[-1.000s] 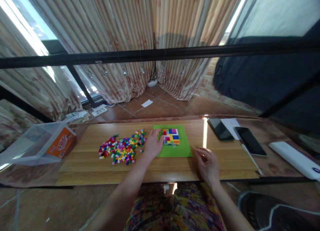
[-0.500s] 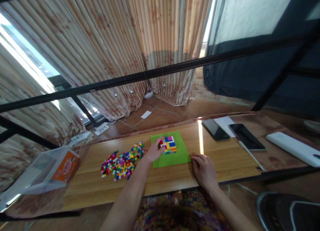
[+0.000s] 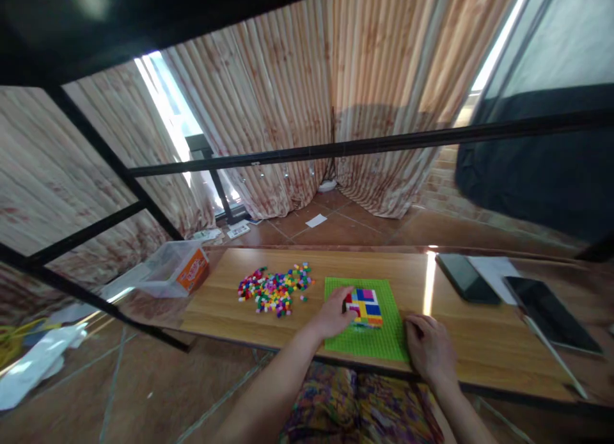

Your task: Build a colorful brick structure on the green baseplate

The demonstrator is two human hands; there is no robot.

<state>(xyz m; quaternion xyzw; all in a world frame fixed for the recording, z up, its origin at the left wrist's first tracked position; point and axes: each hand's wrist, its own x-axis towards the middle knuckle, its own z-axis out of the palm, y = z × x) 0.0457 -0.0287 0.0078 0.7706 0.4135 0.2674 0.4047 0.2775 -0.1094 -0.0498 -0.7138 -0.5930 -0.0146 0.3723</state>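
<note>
A green baseplate (image 3: 374, 341) lies on the wooden table (image 3: 480, 341) with a block of red, blue, yellow and pink bricks (image 3: 365, 306) built on it. My left hand (image 3: 332, 316) rests on the plate's left part, fingers curled, fingertips touching the left edge of the brick block; what they hold, if anything, is hidden. My right hand (image 3: 430, 349) lies loosely curled on the table at the plate's right front corner. A heap of small loose coloured bricks (image 3: 274, 289) lies left of the plate.
A clear plastic box with an orange label (image 3: 175, 274) stands at the table's left end. Two dark phones or tablets (image 3: 464, 277) (image 3: 549, 313), white paper (image 3: 489, 269) and a thin white stick (image 3: 551, 351) lie at the right. Black frame bars (image 3: 374, 146) cross in front of curtains.
The camera has swung left and tilted, so the table shifted right in view. My left hand stays at the left edge of the brick block; my right hand has moved closer to the plate's corner.
</note>
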